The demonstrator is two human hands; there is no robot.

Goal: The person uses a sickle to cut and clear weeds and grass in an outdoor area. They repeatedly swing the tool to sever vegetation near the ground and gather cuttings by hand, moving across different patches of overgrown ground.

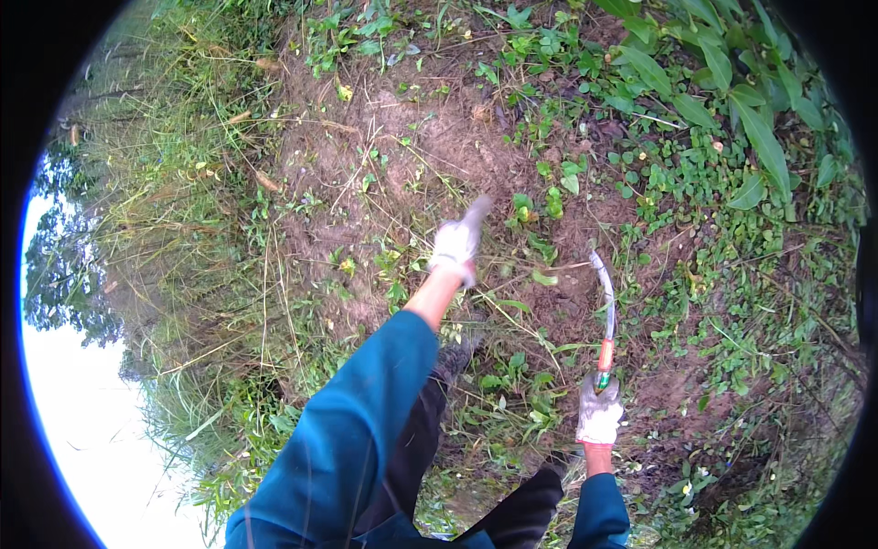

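Observation:
My right hand (pixel 600 410), in a white and grey work glove, grips the handle of a sickle (pixel 608 305). The handle is orange and green; the curved metal blade points away from me, its tip close to the soil among small weeds. My left hand (pixel 459 240), gloved alike, reaches out to the left of the sickle, over bare soil and low weeds (pixel 391 261). It is blurred, and whether its fingers hold anything cannot be made out. Both sleeves are teal.
Tall grass (pixel 199 158) with dry stalks stands along the left. Broad-leaved plants (pixel 761 130) grow at the upper right, above dense low ground cover (pixel 686 178). Brown soil (pixel 439 137) shows between the weeds. My dark trouser legs (pixel 521 504) are at the bottom.

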